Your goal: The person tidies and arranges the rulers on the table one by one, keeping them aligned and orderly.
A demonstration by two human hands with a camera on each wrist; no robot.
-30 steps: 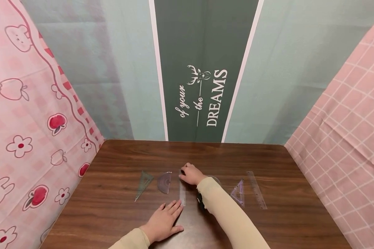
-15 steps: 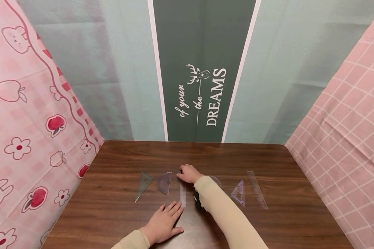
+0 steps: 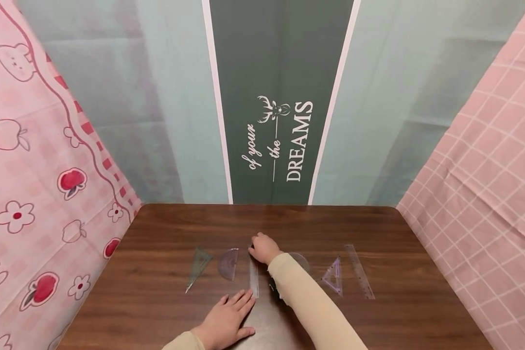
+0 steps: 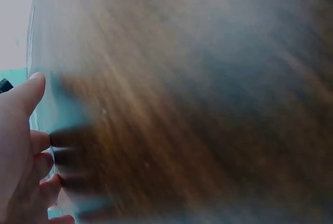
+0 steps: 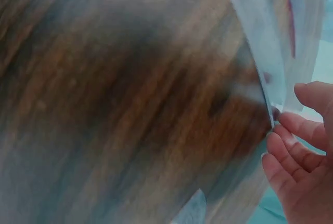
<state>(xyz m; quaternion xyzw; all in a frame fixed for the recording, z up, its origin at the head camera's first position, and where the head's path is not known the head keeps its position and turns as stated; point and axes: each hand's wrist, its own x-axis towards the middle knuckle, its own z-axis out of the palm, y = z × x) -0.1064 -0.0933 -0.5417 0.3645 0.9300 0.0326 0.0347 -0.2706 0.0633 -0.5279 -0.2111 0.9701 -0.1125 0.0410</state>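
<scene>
Fingers (image 3: 248, 296) of the left hand (image 3: 220, 323), head view: extended and flat, tips at the near end of a narrow, clear, straight plastic ruler (image 3: 253, 282) on the brown wood-grain tabletop (image 3: 113, 306). Right hand (image 3: 264, 249): at the ruler's far end, fingers bent. Left of ruler: one purplish, clear, semicircular protractor (image 3: 227, 265); one green-tinted, clear, triangular set square (image 3: 195, 273). Right of ruler: one clear, round-edged piece (image 3: 304, 261), part hidden by a cream sleeve (image 3: 310, 301); one purple triangular set square (image 3: 340, 281); one second clear ruler (image 3: 359, 272).

Left wrist view: thumb apart; fingertips appear to rest on tabletop; ruler not distinguishable.

Right wrist view: ruler's end at the fingertips; whether pinched, cannot tell.

Handling note: thin plastic probably slides easily; best steadied lightly at the near end, the far end guided in small nudges.
</scene>
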